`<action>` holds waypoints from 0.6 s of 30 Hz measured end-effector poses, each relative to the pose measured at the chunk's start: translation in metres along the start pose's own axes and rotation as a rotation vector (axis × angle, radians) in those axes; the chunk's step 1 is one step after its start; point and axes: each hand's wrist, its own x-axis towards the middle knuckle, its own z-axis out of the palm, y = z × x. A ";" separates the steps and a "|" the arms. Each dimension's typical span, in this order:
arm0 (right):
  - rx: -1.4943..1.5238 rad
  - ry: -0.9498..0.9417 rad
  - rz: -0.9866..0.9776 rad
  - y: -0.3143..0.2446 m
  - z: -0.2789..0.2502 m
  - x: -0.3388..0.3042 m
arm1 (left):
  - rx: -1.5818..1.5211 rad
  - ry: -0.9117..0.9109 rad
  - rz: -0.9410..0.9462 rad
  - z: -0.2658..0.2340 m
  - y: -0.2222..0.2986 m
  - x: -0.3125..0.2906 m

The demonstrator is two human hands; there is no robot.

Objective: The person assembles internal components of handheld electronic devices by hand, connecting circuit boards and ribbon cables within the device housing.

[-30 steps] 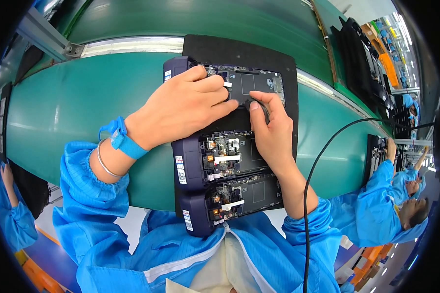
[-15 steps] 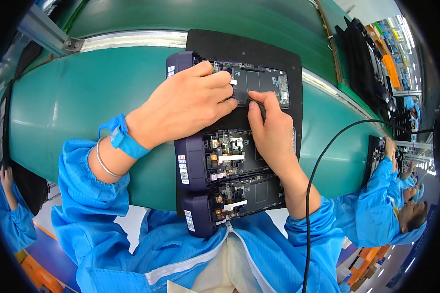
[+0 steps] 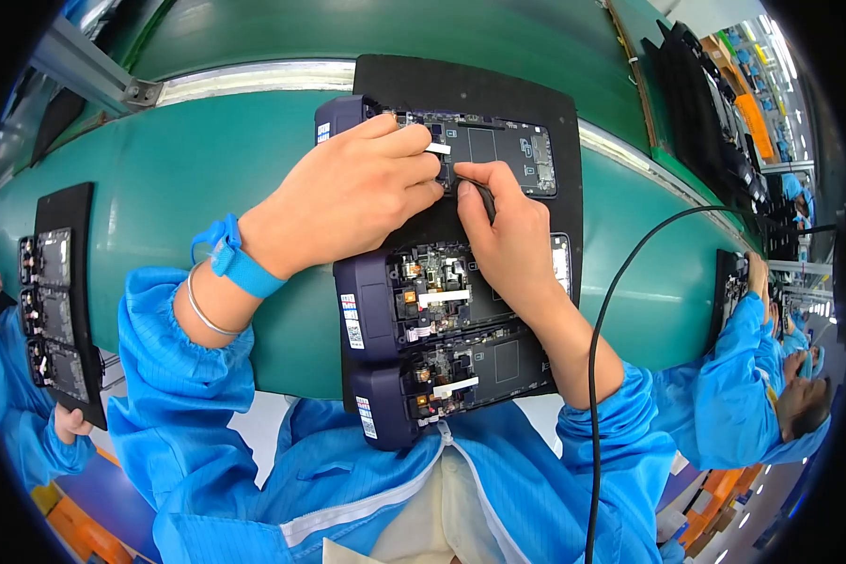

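Three opened handheld devices with bare circuit boards lie in a row on a black mat (image 3: 461, 77). Over the left part of the far device (image 3: 498, 150), my left hand (image 3: 367, 193) is curled with fingertips down among the parts; what they pinch, if anything, is hidden. A white strip (image 3: 439, 148) shows beside those fingertips. My right hand (image 3: 509, 230) grips a slim dark tool (image 3: 486, 199), its tip close to my left fingers at the device's near edge. The middle device (image 3: 367, 305) and the near device (image 3: 383, 399) carry similar white strips and sit below my hands.
A green bench (image 3: 188, 169) extends to both sides. A black cable (image 3: 603, 329) arcs past my right forearm. At left, a co-worker's hand (image 3: 70, 423) touches a black tray (image 3: 86, 282) of similar devices. Another co-worker (image 3: 724, 395) works at right.
My right hand and its tool have shifted left, closer to my left fingers. More of the white strip shows now. The co-worker's tray at left has come further onto the bench.
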 end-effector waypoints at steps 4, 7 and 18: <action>-0.009 -0.017 -0.030 0.003 0.001 0.000 | -0.025 -0.034 0.004 -0.002 -0.003 0.001; -0.013 -0.046 -0.013 0.002 -0.001 0.001 | -0.046 -0.049 0.006 -0.004 -0.003 0.002; 0.020 -0.014 -0.071 0.002 0.003 0.002 | -0.038 -0.070 0.002 -0.007 -0.003 0.001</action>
